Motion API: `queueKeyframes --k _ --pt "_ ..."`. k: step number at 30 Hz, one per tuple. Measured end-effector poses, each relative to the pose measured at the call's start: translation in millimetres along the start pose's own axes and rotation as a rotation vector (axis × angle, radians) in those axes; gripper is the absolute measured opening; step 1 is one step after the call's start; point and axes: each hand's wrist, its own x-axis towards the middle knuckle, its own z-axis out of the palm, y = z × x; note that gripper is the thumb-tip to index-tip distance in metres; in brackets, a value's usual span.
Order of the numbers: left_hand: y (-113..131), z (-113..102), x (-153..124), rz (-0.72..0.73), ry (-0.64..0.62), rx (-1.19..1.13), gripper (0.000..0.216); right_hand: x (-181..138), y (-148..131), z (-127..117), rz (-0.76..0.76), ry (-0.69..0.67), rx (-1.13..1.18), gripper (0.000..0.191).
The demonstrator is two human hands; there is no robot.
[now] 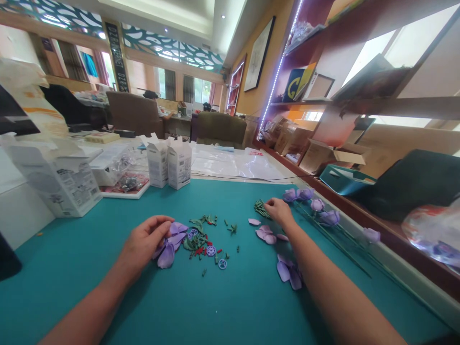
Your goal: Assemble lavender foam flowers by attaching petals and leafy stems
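Purple petals [166, 258] lie on the worktop [215, 314] touching the left hand [143, 242], green sticks [259, 209] touch the right hand [281, 212], and though I cannot tell whether either grip is clamped, this looks like sorting parts, the next move calling for a light pinch.

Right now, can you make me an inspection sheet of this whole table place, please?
Surface: smooth green mat.
Job's things: curved light-purple petals; pale-pink petals; purple plastic wheel-shaped pieces; a pile of thin dark-green sticks; purple flowers on long green stems, lying at the right.
Clutter: two white printed cardboard boxes, upright near the mat's far edge.
Hands: left hand at light-purple petals; right hand at the sticks; grips unclear.
Cables: one thin dark line beyond the mat, perhaps a cable.
Surroundings: reddish-brown shelves at right; olive chair ahead.
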Motion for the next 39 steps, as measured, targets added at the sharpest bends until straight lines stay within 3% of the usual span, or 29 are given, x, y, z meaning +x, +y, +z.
queueKeyframes --k 3,9,14,21,26,31,39 --pt "-0.8 2.9 -1.4 0.057 -0.009 0.096 0.041 -19.5 -35.6 10.3 -0.081 -0.013 0.134 0.016" --pt "7.5 14.7 -12.8 0.090 -0.108 0.166 0.044 -85.3 -110.6 54.6 -0.309 -0.192 0.437 0.002" --pt "8.1 19.7 -16.9 0.103 -0.163 0.126 0.040 -116.1 -135.7 74.0 -0.342 -0.246 0.575 0.007" --pt "7.2 24.1 -20.0 0.007 -0.164 -0.068 0.040 -120.4 -134.9 80.4 -0.375 -0.195 0.780 0.008" --pt "6.3 23.2 -20.1 0.020 -0.200 -0.157 0.032 -114.8 -125.9 88.6 -0.398 -0.251 0.787 0.012" --pt "3.3 17.9 -15.9 0.029 -0.186 -0.298 0.030 -92.5 -101.6 90.0 -0.370 -0.107 0.592 0.019" --pt "-7.1 20.5 -11.0 0.018 -0.168 -0.234 0.030 -62.2 -69.2 69.1 -0.298 -0.010 0.333 0.023"
